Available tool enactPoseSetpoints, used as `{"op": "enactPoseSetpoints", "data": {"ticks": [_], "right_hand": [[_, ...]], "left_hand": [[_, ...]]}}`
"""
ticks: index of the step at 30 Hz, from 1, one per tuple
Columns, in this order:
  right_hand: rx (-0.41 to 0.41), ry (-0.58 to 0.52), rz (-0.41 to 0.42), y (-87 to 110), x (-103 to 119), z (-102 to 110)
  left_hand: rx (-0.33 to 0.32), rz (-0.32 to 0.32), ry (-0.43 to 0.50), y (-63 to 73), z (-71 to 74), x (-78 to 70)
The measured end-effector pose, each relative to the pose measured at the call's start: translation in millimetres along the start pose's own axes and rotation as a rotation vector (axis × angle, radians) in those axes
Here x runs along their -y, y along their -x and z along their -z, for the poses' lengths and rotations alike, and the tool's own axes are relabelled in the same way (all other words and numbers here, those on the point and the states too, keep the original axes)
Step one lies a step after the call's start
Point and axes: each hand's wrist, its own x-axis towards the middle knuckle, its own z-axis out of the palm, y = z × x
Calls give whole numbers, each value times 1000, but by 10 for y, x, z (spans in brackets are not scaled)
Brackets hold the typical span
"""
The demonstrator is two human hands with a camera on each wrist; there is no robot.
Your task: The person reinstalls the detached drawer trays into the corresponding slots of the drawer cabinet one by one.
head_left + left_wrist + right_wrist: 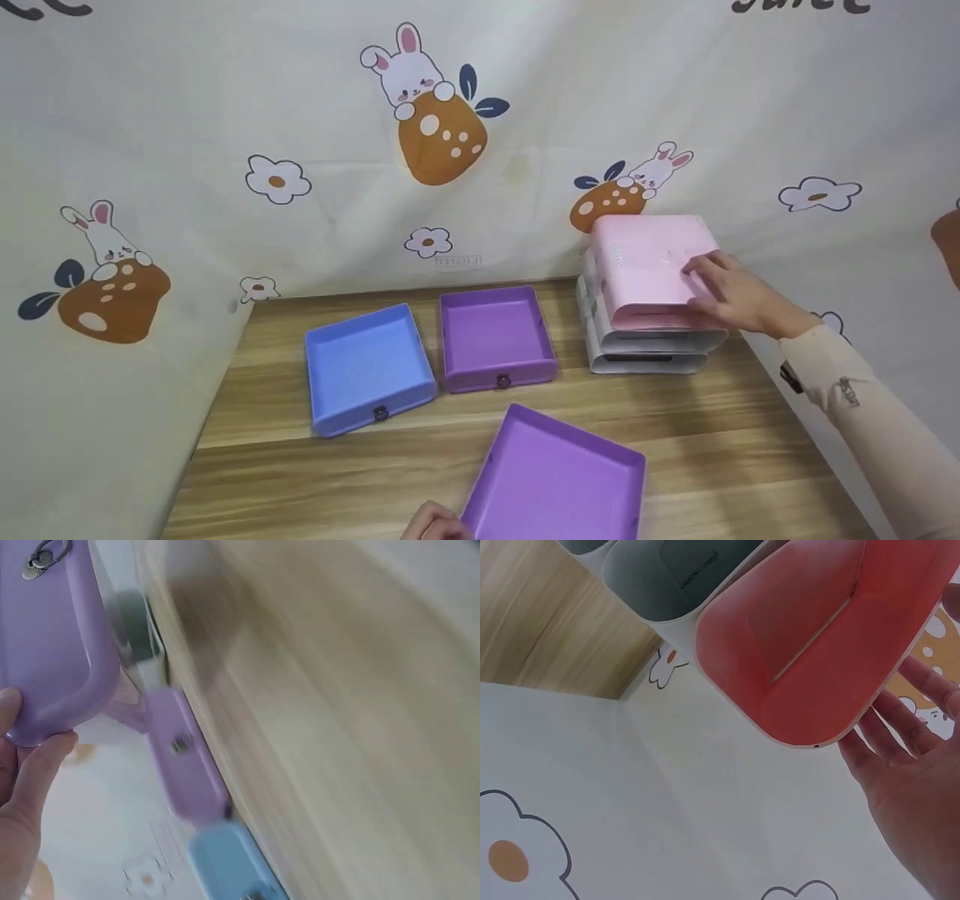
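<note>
My left hand (436, 523) holds a purple drawer (559, 480) by its edge at the front of the table. The left wrist view shows thumb and fingers pinching a rounded corner of that drawer (45, 637), below a metal ring pull. My right hand (739, 296) touches the top and right side of a pink drawer casing (652, 255) with fairly straight fingers (889, 727). This casing sits on top of white casings (649, 364), somewhat askew. Its front is open and hollow in the right wrist view, as are the casings beneath.
On the wooden table (352, 480), a blue drawer (367, 367) and another purple drawer (499, 330) lie left of the stack, their ring pulls facing front. A white cloth printed with rabbits and flowers (277, 180) hangs behind and at both sides.
</note>
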Motion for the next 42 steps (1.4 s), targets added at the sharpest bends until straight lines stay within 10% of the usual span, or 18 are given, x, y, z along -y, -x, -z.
{"op": "enactPoseSetpoints", "data": {"ticks": [8, 20, 42], "right_hand": [[-1, -3, 8, -1, 1, 1], [-51, -6, 54, 22, -8, -28], [-27, -7, 27, 4, 0, -9]], "left_hand": [[152, -307, -199, -488, -301, 50], [367, -208, -297, -859, -645, 38], [388, -85, -293, -1083, -1025, 284]]}}
